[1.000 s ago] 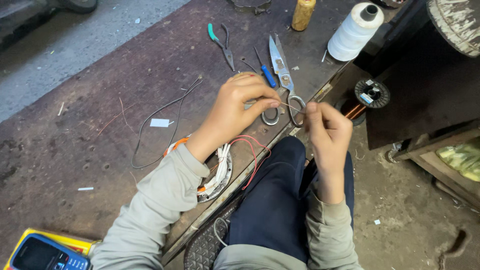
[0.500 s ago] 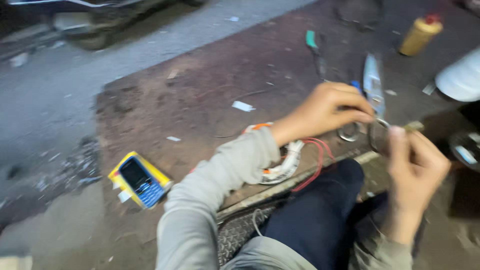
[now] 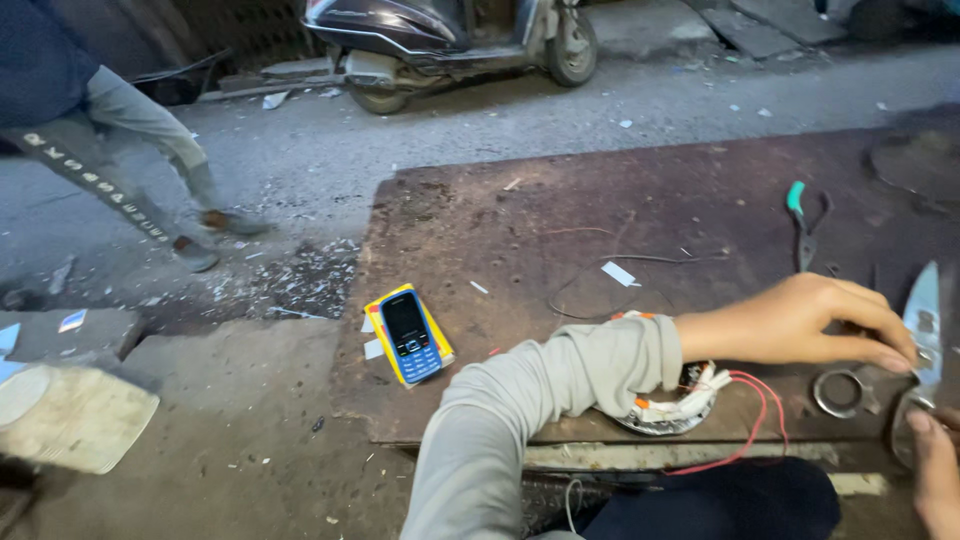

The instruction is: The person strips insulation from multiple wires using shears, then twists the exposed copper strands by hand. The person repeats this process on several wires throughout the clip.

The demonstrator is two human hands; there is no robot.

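Observation:
My left hand (image 3: 800, 322) reaches right across a brown metal sheet (image 3: 560, 230), its grey sleeve over a round wound coil (image 3: 682, 408) with white and red wires. Its fingertips pinch a pair of steel scissors (image 3: 922, 312) near the pivot. One scissor ring (image 3: 838, 392) lies flat just below the hand. My right hand (image 3: 936, 472) shows only as a thumb and part of the palm at the bottom right corner, close to the other ring; its fingers are cut off by the frame edge.
A blue and yellow keypad phone (image 3: 410, 336) lies at the sheet's left edge. Teal-handled pliers (image 3: 800, 222), a black wire loop (image 3: 600, 290) and a white paper scrap (image 3: 618, 273) lie further back. A parked scooter (image 3: 450, 40) and a walking person (image 3: 120, 150) are on the road.
The view has swung left and up, bringing the road, scooter and passer-by into sight. My left hand stays at the scissors; my right hand has slid toward the bottom right corner.

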